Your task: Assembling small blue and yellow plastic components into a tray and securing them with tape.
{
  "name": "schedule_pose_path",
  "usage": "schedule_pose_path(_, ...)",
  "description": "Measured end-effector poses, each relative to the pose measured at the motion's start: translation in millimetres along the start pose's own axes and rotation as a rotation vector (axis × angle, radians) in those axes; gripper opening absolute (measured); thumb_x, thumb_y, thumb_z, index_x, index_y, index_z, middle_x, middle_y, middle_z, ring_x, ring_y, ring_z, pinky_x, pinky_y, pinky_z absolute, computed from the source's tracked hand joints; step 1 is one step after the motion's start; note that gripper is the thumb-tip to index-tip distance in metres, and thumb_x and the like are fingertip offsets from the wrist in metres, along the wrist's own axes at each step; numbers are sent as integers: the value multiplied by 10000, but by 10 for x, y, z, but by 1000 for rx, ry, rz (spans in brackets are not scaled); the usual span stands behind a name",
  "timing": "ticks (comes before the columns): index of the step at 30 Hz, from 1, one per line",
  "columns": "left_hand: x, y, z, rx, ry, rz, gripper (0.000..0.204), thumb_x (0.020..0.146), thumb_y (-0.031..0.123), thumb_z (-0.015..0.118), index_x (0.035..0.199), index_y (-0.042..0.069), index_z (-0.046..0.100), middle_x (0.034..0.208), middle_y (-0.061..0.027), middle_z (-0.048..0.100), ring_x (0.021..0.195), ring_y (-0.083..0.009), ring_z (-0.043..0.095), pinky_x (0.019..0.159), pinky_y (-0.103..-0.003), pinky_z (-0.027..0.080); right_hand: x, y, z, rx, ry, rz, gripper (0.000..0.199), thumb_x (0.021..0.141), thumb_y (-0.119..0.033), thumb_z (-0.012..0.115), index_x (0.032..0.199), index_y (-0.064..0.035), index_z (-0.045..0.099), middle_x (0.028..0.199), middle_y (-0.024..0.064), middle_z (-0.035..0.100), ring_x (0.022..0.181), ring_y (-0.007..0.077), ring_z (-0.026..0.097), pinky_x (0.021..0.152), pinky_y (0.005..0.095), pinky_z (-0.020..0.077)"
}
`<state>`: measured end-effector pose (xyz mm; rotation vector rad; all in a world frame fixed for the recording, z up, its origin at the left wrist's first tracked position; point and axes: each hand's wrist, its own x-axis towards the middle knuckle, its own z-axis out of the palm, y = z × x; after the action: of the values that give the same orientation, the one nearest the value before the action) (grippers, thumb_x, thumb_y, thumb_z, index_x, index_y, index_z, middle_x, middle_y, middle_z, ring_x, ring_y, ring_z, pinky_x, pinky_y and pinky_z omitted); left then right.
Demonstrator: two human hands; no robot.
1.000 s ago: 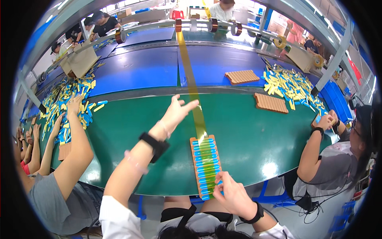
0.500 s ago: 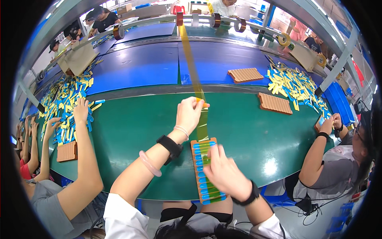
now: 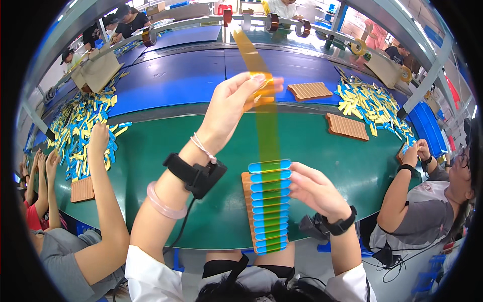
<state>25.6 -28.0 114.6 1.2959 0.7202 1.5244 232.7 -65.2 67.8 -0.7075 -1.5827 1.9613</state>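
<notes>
My left hand (image 3: 229, 108) is raised over the far edge of the green table, its fingers closed on a translucent amber tape (image 3: 268, 136). The tape drops from the hand down the middle of a row of blue round-ended strips (image 3: 255, 204), stuck across them like ladder rungs. Beneath the row lies a brown grooved block (image 3: 246, 189), its left edge showing. The topmost strips stand above the block's far end. At their right ends is my right hand (image 3: 322, 196), thumb and fingers closed about the upper strips; the fingertips are partly hidden.
Tape rolls (image 3: 271, 22) hang on a rail across the back. Heaps of blue and yellow strips lie left (image 3: 85, 136) and right (image 3: 367, 103). Two brown grooved blocks, one on the blue sheet (image 3: 309, 91) and one on the green table (image 3: 347, 127), are at right. Co-workers' arms reach in on both sides.
My left hand has moved up and away, drawing the tape with it. My right hand has shifted from atop the strips to their right ends. The upper strips have risen off the block.
</notes>
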Motion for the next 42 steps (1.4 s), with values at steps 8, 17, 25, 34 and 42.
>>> schedule_pose_path(8, -791, -332, 3, 2044, -385, 258, 355, 722, 194, 540, 1039, 35, 521, 1132, -121, 502, 1087, -283, 440, 807, -379, 380, -347, -96, -143, 313, -31, -73, 288, 893, -137, 403, 1124, 32, 434, 1059, 103, 524, 936, 147, 521, 825, 291, 404)
schedule_pose_path(17, -1474, -543, 53, 1643, -754, 373, 323, 725, 160, 476, 1045, 123, 502, 1171, -47, 457, 1114, -188, 416, 926, -361, 334, -390, 265, -166, 292, 42, 104, 230, 889, -123, 414, 1068, 13, 463, 989, 72, 544, 891, 131, 524, 776, 272, 425)
schedule_pose_path(25, -898, -330, -1411, 2098, -417, -125, 339, 708, 110, 530, 1037, 141, 458, 958, -23, 508, 932, -184, 533, 714, -331, 441, -331, 336, -102, 308, 10, 95, 211, 880, -125, 438, 1049, -3, 467, 985, 62, 537, 884, 122, 521, 778, 262, 420)
schedule_pose_path(34, -902, -209, -832, 1187, 170, -333, 494, 793, 430, 524, 1023, -6, 489, 938, -126, 569, 815, -221, 566, 696, -310, 452, -57, 342, 140, 236, -49, 99, 201, 872, -147, 468, 1022, -13, 475, 984, 44, 520, 903, 103, 493, 793, 253, 396)
schedule_pose_path(42, -1298, -202, -36, 29, 87, -513, 164, 836, 203, 541, 878, 44, 544, 823, 2, 573, 728, -39, 513, 619, -170, 401, 156, 105, 380, -97, 9, 78, 239, 865, -226, 495, 947, -3, 519, 878, 14, 560, 782, 50, 502, 706, 206, 403)
